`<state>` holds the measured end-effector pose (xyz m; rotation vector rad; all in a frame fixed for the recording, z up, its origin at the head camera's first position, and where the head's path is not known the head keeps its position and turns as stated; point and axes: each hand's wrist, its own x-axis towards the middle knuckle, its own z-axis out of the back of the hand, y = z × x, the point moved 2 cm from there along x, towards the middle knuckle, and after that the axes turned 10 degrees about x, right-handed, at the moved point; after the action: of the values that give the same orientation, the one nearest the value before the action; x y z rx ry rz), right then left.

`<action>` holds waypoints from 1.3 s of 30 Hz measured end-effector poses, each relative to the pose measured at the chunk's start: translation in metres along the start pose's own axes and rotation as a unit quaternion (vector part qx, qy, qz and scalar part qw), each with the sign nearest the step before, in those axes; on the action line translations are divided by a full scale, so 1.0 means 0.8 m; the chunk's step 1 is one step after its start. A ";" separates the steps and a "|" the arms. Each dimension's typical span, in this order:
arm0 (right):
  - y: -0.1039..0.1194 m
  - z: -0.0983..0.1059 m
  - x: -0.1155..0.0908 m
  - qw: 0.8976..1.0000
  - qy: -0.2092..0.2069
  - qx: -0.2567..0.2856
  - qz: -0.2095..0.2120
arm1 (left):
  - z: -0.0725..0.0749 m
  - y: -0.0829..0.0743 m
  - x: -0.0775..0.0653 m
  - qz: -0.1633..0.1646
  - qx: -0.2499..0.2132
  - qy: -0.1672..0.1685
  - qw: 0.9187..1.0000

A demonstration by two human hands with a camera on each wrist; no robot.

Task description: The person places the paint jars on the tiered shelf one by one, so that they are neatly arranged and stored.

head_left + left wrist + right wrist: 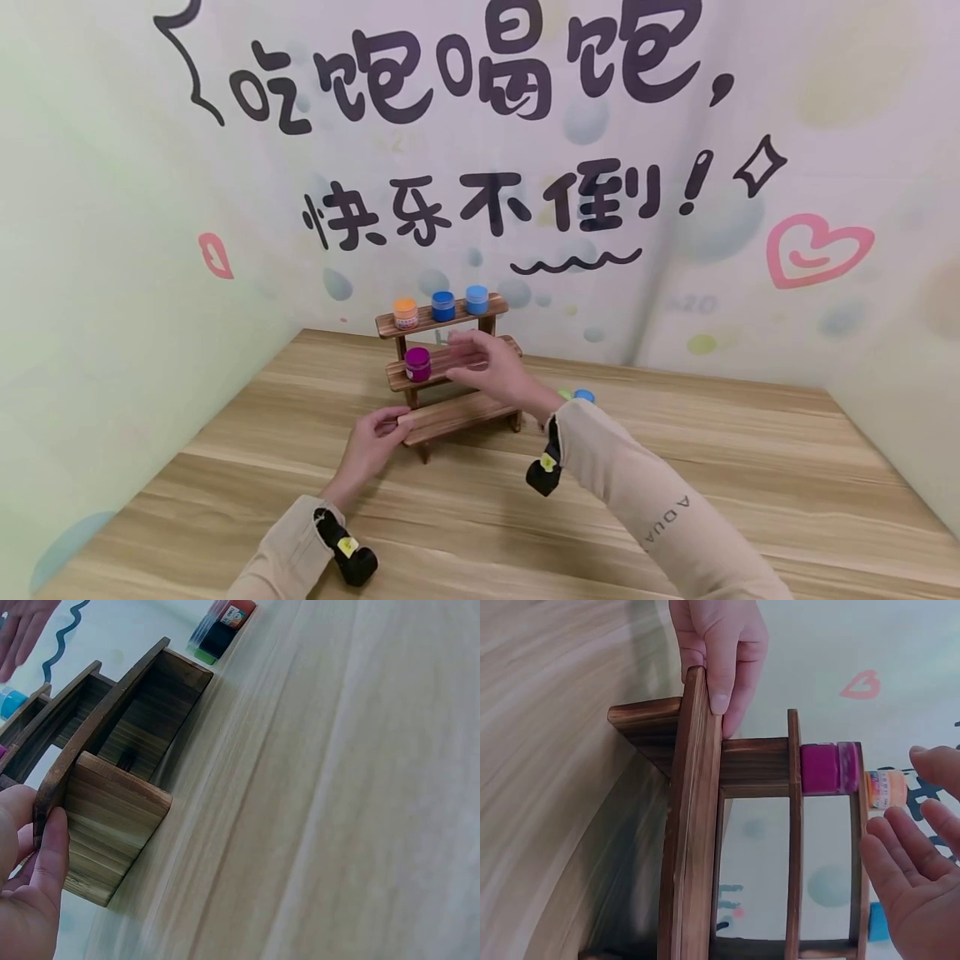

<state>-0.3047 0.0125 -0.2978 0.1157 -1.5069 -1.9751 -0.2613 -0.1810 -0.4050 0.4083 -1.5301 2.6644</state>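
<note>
A wooden table [465, 533] is bearing the three-tier rack [441, 361]. My left hand [372, 442] is pinching the left end of its bottom shelf [453, 418]; an uneven pull there could be tilting everything. My right hand [495, 367] is hovering by the middle shelf, fingers relaxed, grasping nothing. Orange [406, 314], dark blue [443, 307] and light blue [477, 300] jars are standing up top; the purple jar [417, 365] is sitting at the middle shelf's left end, risking a knock if my fingers stray sideways.

four shelved jars [417, 365], one rack [453, 417]
</note>
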 end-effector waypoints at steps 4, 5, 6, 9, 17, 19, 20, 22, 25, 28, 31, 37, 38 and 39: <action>0.003 0.017 -0.014 1.000 0.009 -0.002 0.019 | -0.001 0.000 0.001 0.000 0.003 0.000 1.000; 0.004 0.021 -0.017 1.000 0.010 -0.007 0.022 | -0.001 -0.001 0.001 0.001 0.003 -0.001 1.000; 0.006 0.026 -0.020 1.000 0.010 -0.009 0.026 | -0.001 -0.001 0.000 0.002 0.004 -0.002 1.000; 0.010 0.040 -0.026 0.999 0.001 -0.026 0.031 | -0.001 -0.002 0.000 0.001 0.005 -0.004 1.000; -0.004 0.081 -0.046 0.998 -0.027 -0.059 0.011 | 0.000 0.000 -0.001 -0.003 0.010 -0.007 1.000; -0.016 0.089 -0.053 0.997 -0.029 -0.069 0.010 | 0.000 0.000 -0.001 -0.003 0.012 -0.008 1.000; -0.022 0.093 -0.057 0.997 -0.030 -0.074 0.008 | 0.000 0.000 -0.001 -0.003 0.012 -0.008 1.000; -0.032 0.100 -0.066 0.997 -0.033 -0.076 -0.001 | 0.000 -0.001 -0.001 -0.004 0.014 -0.008 1.000; -0.053 0.115 -0.077 0.995 -0.041 -0.085 -0.023 | 0.000 -0.001 -0.001 -0.004 0.013 -0.008 1.000; -0.077 0.131 -0.084 0.992 -0.053 -0.098 -0.052 | 0.000 -0.002 -0.001 -0.003 0.011 -0.007 1.000; -0.092 0.142 -0.090 0.989 -0.066 -0.113 -0.067 | 0.000 -0.002 0.000 -0.002 0.009 -0.005 1.000; -0.120 0.159 -0.096 0.983 -0.089 -0.143 -0.076 | 0.001 -0.001 0.000 -0.003 0.012 -0.004 1.000; -0.124 0.161 -0.097 0.982 -0.094 -0.145 -0.080 | 0.001 -0.001 0.000 -0.003 0.013 -0.003 1.000; -0.127 0.163 -0.098 0.981 -0.096 -0.147 -0.084 | 0.001 0.000 0.001 -0.003 0.013 -0.003 1.000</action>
<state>-0.3439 0.1769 -0.3683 -0.0796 -1.3373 -2.3805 -0.2617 -0.1814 -0.4045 0.4221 -1.4955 2.6827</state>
